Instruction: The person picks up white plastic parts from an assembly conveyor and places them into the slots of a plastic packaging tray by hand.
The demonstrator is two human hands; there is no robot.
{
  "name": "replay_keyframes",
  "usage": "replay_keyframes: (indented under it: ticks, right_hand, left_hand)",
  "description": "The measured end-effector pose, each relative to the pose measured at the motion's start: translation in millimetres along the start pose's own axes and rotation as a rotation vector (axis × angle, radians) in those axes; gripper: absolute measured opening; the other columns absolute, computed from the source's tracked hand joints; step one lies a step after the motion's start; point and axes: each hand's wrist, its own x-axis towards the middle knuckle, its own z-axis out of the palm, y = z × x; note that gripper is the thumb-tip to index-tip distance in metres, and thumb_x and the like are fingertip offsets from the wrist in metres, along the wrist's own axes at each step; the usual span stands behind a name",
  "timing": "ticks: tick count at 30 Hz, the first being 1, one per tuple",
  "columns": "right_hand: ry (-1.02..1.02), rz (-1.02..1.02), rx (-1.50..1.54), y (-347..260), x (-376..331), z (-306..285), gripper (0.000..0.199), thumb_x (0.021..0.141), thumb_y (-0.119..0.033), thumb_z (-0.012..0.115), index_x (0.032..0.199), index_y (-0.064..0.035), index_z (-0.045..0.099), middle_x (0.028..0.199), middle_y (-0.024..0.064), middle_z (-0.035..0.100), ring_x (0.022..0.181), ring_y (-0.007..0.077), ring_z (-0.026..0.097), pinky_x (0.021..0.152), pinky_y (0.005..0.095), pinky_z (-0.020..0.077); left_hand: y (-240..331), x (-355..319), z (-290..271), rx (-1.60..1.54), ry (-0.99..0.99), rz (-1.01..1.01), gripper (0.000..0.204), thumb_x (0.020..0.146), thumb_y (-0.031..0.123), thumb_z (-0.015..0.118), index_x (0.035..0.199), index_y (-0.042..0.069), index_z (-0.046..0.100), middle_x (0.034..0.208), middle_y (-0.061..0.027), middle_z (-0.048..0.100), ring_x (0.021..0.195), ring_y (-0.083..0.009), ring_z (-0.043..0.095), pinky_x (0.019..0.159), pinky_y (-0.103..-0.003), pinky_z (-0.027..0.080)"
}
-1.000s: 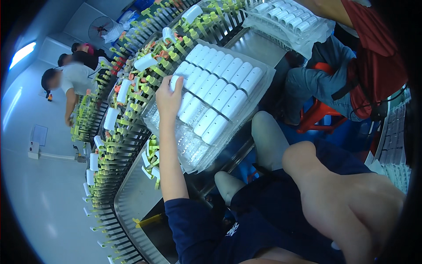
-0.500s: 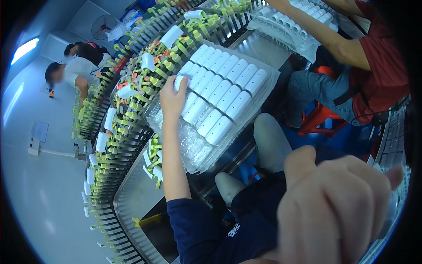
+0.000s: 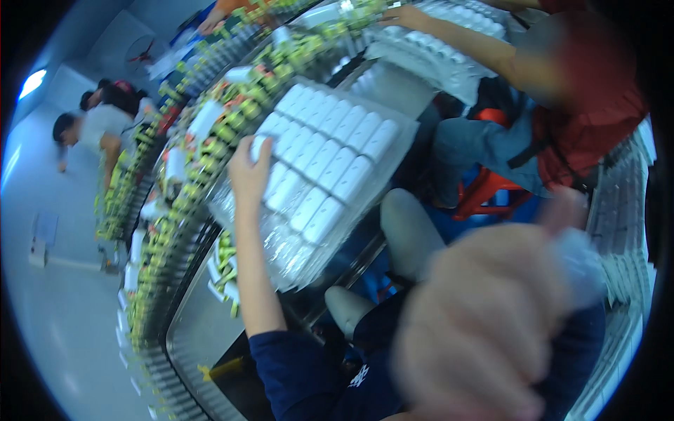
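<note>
A clear plastic tray point(image 3: 281, 270) holds rows of white oblong plastic casings point(image 3: 323, 161), each with small dark marks. At its left edge my left hand point(image 3: 247, 172) has thumb and fingers closed on one white casing point(image 3: 258, 146), partly hidden by the hand. Very near the camera looms my right hand point(image 3: 484, 316), smeared by motion. Its fingers look curled in, with the thumb raised. Beside the thumb shows a pale translucent patch, too blurred to name.
A curved conveyor point(image 3: 186, 281) with yellow-green holders and white casings runs along the left. Stacked trays point(image 3: 618, 231) stand at the right. A co-worker in a red shirt point(image 3: 590, 98) sits on a red stool point(image 3: 491, 193) near another filled tray point(image 3: 435, 52). Other people stand far left.
The whole view has shifted, so the tray and left hand appear further left. My left hand stays on the casing at the tray's edge. My right hand has moved left in the picture.
</note>
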Motion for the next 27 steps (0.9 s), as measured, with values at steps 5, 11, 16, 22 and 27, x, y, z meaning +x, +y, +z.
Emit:
replay_keyframes:
  ticks: [5, 11, 16, 22, 27]
  right_hand:
    - [0.037, -0.101, 0.328, 54.6, -10.4, -33.0, 0.025, 0.100, -0.027, 0.052, 0.112, -0.0050, 0.055, 0.111, 0.0057, 0.053, 0.127, 0.0343, 0.049, 0.112, 0.0658, 0.0252]
    - [0.232, 0.092, 0.497, 66.3, -17.1, -2.8, 0.037, 0.093, -0.023, 0.058, 0.127, -0.0104, 0.049, 0.119, 0.0084, 0.054, 0.124, 0.0356, 0.050, 0.109, 0.0646, 0.0251]
    - [0.305, 0.167, 0.389, 74.5, -5.0, 2.4, 0.045, 0.089, -0.029, 0.071, 0.118, -0.0013, 0.050, 0.111, 0.0117, 0.057, 0.109, 0.0243, 0.057, 0.091, 0.0381, 0.0486]
    - [0.444, 0.440, 0.849, 63.8, 5.0, 6.5, 0.040, 0.106, -0.039, 0.039, 0.114, -0.0034, 0.055, 0.108, 0.0060, 0.062, 0.091, 0.0150, 0.060, 0.076, 0.0271, 0.0490]
    - [0.579, 0.640, 0.566, 65.2, -3.4, -2.9, 0.050, 0.105, -0.048, 0.034, 0.095, -0.0052, 0.059, 0.093, 0.0043, 0.063, 0.078, 0.0170, 0.060, 0.069, 0.0284, 0.0493]
  left_hand:
    - [4.7, -5.3, -3.5, -0.017, 0.011, -0.037, 0.034, 0.091, 0.030, 0.068, 0.106, 0.000, 0.065, 0.091, -0.0176, 0.071, 0.082, -0.0231, 0.067, 0.077, -0.034, 0.050]
    - [-3.0, -4.9, -4.1, -0.012, -0.009, 0.034, 0.032, 0.092, 0.028, 0.066, 0.104, -0.001, 0.064, 0.087, -0.0184, 0.068, 0.078, -0.0261, 0.063, 0.075, -0.036, 0.049]
    - [3.2, -0.7, -0.3, -0.072, -0.007, 0.014, 0.028, 0.093, 0.025, 0.065, 0.104, -0.001, 0.062, 0.086, -0.0140, 0.066, 0.078, -0.0179, 0.058, 0.077, -0.033, 0.048]
    - [-5.3, -1.8, -5.5, -0.039, -0.023, 0.017, 0.030, 0.094, 0.026, 0.064, 0.104, -0.002, 0.061, 0.086, -0.0131, 0.066, 0.079, -0.0179, 0.058, 0.077, -0.032, 0.048]
    - [5.2, -1.6, -3.5, -0.038, -0.031, -0.004, 0.031, 0.094, 0.027, 0.064, 0.103, -0.003, 0.062, 0.083, -0.0140, 0.066, 0.077, -0.0187, 0.058, 0.076, -0.033, 0.048]
